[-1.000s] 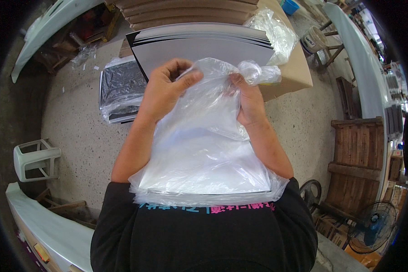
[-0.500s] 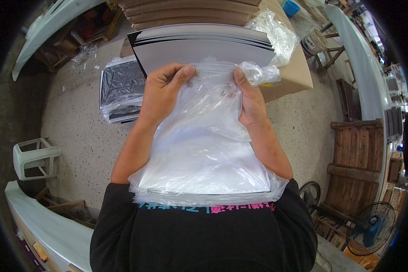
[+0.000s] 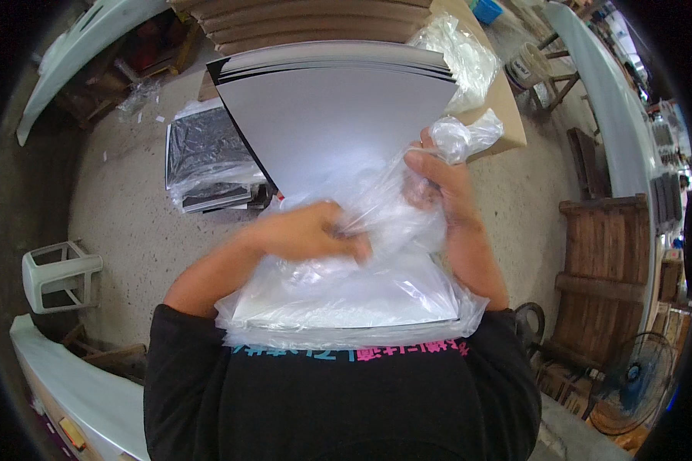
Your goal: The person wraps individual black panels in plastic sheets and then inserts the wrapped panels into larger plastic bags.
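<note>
A clear plastic bag (image 3: 338, 296) with flat white sheets or boards inside lies against my body, its mouth pointing away from me. My right hand (image 3: 442, 180) is closed around the bag's gathered upper end, and a twisted bunch of plastic sticks out above the thumb. Lower down, my left hand (image 3: 311, 234) lies across the plastic, blurred by motion, so its grip on the film is hard to make out. Just beyond stands a stack of large white boards with dark edges (image 3: 334, 115), leaning back.
Left of the boards, plastic-wrapped dark panels (image 3: 211, 150) lie low. Crumpled clear film (image 3: 461, 61) rests on a brown cardboard surface (image 3: 507, 127) at the right. A white stool (image 3: 61, 276) stands far left; a wooden pallet (image 3: 600, 280) and a fan (image 3: 630, 376) are at right.
My left hand has come down and toward the middle from the bag's upper edge. My right hand has moved slightly right and lower, drawing the bag's mouth into a bunch.
</note>
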{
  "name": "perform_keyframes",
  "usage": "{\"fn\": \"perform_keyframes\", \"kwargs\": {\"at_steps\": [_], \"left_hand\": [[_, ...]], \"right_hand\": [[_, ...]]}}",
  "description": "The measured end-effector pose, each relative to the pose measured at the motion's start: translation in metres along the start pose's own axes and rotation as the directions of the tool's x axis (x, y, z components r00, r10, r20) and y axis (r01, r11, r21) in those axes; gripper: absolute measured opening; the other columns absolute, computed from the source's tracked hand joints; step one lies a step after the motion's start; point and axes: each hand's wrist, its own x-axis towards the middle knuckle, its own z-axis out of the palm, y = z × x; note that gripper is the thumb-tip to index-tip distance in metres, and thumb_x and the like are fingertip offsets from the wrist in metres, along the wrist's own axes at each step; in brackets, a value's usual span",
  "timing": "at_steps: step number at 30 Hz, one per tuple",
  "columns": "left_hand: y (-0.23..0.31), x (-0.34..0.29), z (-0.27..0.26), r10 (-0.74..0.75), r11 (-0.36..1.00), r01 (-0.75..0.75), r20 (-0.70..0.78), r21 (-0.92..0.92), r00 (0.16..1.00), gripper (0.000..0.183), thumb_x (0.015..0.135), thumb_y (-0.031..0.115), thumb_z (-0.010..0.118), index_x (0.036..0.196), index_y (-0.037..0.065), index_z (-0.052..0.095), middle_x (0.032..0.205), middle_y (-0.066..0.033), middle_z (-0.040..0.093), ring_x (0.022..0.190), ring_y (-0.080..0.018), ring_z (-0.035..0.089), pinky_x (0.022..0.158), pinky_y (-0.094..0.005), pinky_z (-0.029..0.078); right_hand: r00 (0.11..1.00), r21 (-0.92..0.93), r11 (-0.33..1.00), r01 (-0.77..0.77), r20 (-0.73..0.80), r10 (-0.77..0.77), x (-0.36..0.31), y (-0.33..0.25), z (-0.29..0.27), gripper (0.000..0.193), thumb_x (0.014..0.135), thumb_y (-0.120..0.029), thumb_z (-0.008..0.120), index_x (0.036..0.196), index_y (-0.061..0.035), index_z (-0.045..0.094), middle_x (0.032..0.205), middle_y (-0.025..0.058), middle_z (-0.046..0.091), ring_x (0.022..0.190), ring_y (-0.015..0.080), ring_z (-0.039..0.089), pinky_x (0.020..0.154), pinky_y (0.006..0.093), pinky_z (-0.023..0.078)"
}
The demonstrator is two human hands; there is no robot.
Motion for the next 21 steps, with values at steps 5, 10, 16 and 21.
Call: {"fn": "perform_keyframes", "kwargs": {"at_steps": [5, 10, 16, 21], "left_hand": [[-0.064, -0.020, -0.010, -0.198, 0.631, -0.089, -0.271, -0.771, 0.942, 0.042, 0.086, 0.041, 0.040, 0.103, 0.007, 0.057, 0.092, -0.0115, 0.060, 0.085, -0.0203, 0.054, 0.078, -0.0329, 0.042], [-0.067, -0.032, -0.009, -0.022, 0.945, -0.023, -0.136, -0.325, 0.990, 0.040, 0.082, 0.032, 0.050, 0.111, 0.004, 0.050, 0.101, -0.0113, 0.056, 0.090, -0.0189, 0.052, 0.081, -0.0329, 0.041], [-0.046, -0.034, 0.001, -0.683, 0.513, 0.129, -0.313, -0.848, 0.660, 0.049, 0.079, 0.032, 0.053, 0.118, 0.002, 0.044, 0.114, -0.0146, 0.048, 0.107, -0.0256, 0.045, 0.087, -0.0388, 0.039], [-0.071, -0.058, -0.017, 0.045, 0.285, -0.631, -0.648, -0.721, 0.760, 0.022, 0.069, 0.019, 0.062, 0.085, 0.006, 0.053, 0.069, -0.0045, 0.050, 0.063, -0.0184, 0.054, 0.069, -0.0357, 0.044]], "right_hand": [[0.986, -0.347, 0.923, -0.169, -0.061, 0.158, -0.014, -0.008, -0.033, 0.025, 0.078, -0.015, 0.058, 0.097, -0.0008, 0.051, 0.089, 0.0048, 0.055, 0.081, 0.0139, 0.054, 0.068, 0.0255, 0.044], [0.991, -0.007, 0.993, -0.115, -0.068, 0.114, -0.015, -0.002, -0.048, 0.026, 0.081, -0.022, 0.055, 0.097, -0.0011, 0.054, 0.079, 0.0033, 0.055, 0.072, 0.0118, 0.053, 0.064, 0.0257, 0.046], [0.995, -0.166, 0.986, 0.003, 0.095, 0.013, -0.025, 0.019, -0.030, 0.035, 0.070, -0.015, 0.065, 0.100, -0.0017, 0.052, 0.073, 0.0018, 0.051, 0.069, 0.0128, 0.051, 0.060, 0.0255, 0.043], [0.759, -0.578, 0.804, 0.142, -0.458, -0.463, -0.003, 0.027, -0.042, 0.027, 0.066, -0.006, 0.063, 0.087, -0.0045, 0.046, 0.082, 0.0060, 0.053, 0.071, 0.0168, 0.052, 0.066, 0.0290, 0.043]]}}
